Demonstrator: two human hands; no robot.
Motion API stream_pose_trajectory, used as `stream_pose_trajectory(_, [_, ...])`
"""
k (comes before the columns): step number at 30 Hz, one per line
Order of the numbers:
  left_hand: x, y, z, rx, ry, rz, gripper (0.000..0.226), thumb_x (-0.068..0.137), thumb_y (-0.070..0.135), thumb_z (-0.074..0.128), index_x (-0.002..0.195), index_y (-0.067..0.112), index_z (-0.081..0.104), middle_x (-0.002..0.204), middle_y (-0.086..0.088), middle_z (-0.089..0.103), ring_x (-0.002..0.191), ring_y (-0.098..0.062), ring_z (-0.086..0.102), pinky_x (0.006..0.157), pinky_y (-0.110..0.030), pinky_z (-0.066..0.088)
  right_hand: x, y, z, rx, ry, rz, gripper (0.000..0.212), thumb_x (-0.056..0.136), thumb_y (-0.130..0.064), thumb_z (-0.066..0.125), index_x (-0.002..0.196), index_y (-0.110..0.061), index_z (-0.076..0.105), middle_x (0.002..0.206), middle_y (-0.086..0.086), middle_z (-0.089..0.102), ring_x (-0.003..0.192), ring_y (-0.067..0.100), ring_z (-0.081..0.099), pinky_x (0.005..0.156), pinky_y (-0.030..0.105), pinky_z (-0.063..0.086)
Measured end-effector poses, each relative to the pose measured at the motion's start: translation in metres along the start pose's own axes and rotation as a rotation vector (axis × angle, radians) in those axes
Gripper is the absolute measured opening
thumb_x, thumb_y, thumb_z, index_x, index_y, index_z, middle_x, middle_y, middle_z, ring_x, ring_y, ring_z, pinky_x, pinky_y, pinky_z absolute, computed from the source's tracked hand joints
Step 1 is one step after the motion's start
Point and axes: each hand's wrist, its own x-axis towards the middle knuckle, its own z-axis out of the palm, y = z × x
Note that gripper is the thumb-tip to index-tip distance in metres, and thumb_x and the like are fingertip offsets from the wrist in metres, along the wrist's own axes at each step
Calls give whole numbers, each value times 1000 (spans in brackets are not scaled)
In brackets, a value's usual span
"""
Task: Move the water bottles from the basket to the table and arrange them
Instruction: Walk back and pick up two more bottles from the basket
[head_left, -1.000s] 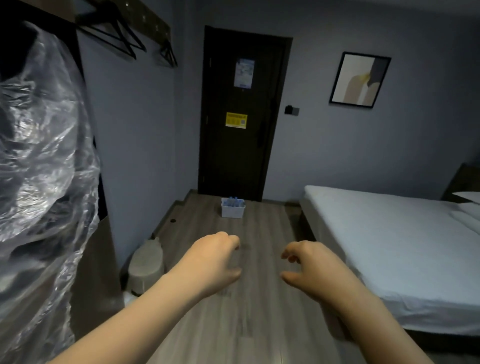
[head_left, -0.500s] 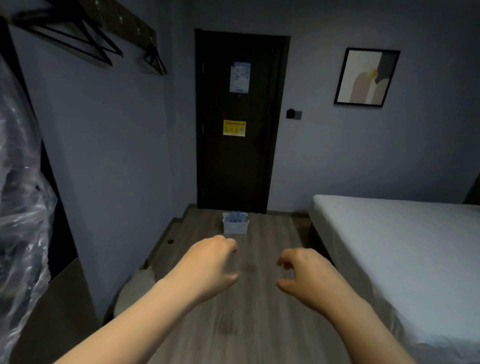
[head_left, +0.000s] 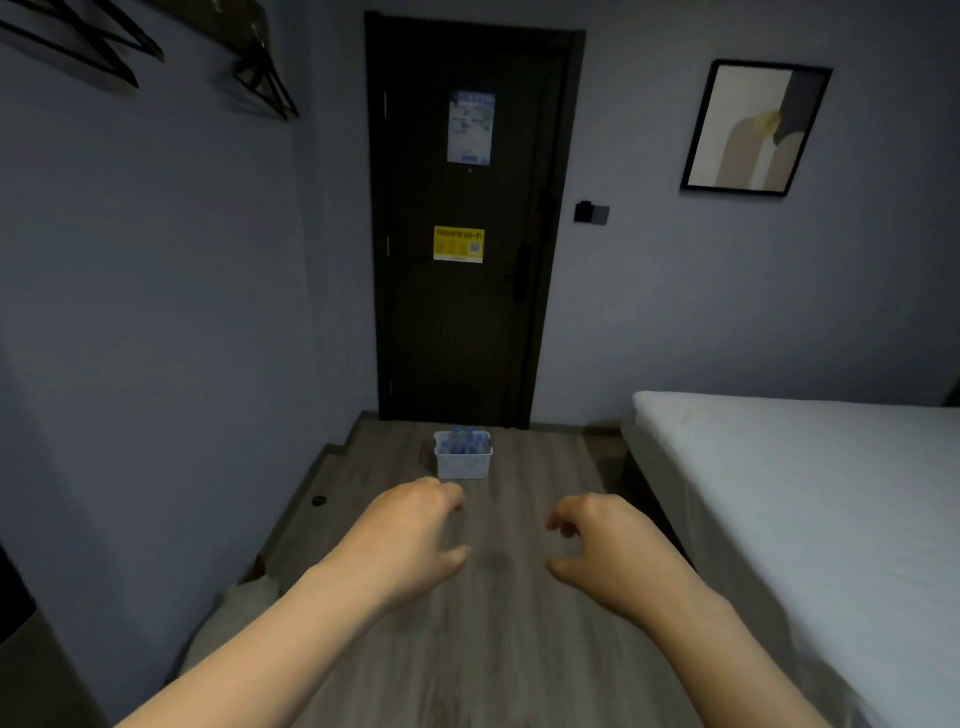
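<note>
The white perforated plastic basket (head_left: 463, 466) of clear blue-capped water bottles (head_left: 464, 442) is set at 12 o'clock, well beyond the left hand (head_left: 410, 540) and right hand (head_left: 615, 553), both loosely curled and empty. The bottles are judged weighty and slick; mid-body grips are advised.

Overall level: dim, with a bluish cast on walls (head_left: 156, 312) and floor (head_left: 498, 649).
Brightest area: white bed (head_left: 779, 493) at right; source cannot be told.
Darkest area: door (head_left: 462, 332), surface detail lost.
Sharpness: soft throughout; basket (head_left: 463, 465) contents blurred.
Edge distortion: wide-angle bowing toward corners.
</note>
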Motion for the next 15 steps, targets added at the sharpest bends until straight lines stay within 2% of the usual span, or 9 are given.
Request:
stream_pose_trajectory(7, [108, -83, 4, -7, -33, 42, 38, 84, 44, 58, 117, 24, 54, 115, 4, 56, 107, -14, 55, 87, -26, 44, 124, -11, 7, -9, 5, 72, 42, 85, -35, 63, 126, -26, 57, 118, -6, 61, 106, 9, 57, 88, 23, 49])
stream_pose_trajectory(15, [211, -155, 22, -19, -122, 46, 39, 85, 41, 59, 119, 21, 54, 119, 2, 57, 110, -15, 54, 91, -29, 44, 245, -21, 24, -14, -28, 122, 40, 86, -34, 65, 124, -26, 57, 116, -7, 62, 104, 8, 59, 90, 26, 51])
